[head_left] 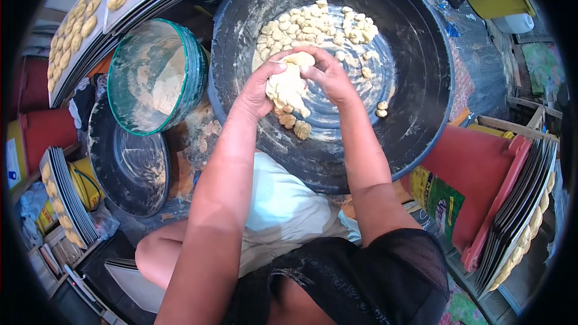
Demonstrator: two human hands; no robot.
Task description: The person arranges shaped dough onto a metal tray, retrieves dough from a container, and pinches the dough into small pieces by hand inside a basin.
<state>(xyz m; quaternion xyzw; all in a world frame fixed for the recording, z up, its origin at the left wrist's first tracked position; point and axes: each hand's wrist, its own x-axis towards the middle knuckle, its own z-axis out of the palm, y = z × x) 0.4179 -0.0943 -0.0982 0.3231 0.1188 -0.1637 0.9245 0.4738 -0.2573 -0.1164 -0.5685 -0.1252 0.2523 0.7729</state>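
Observation:
Both my hands meet over a wide black basin (421, 84), gripping one soft lump of pale yellow dough (286, 87). My left hand (259, 93) is wrapped round its left side with the thumb on top. My right hand (330, 77) pinches the upper right part between thumb and fingers. Small dough pieces (301, 24) lie heaped at the basin's far side, and a few sit apart to the right. Browner dough lumps (292, 121) rest just below my left hand. Some of the fingers are hidden behind the dough.
At the left stands a green tub (180, 84) with flour inside, beside a smaller black basin (150, 198). Stacked trays with shaped dough (78, 24) fill the upper left. A red bucket (469, 174) and more trays (524, 235) stand at the right.

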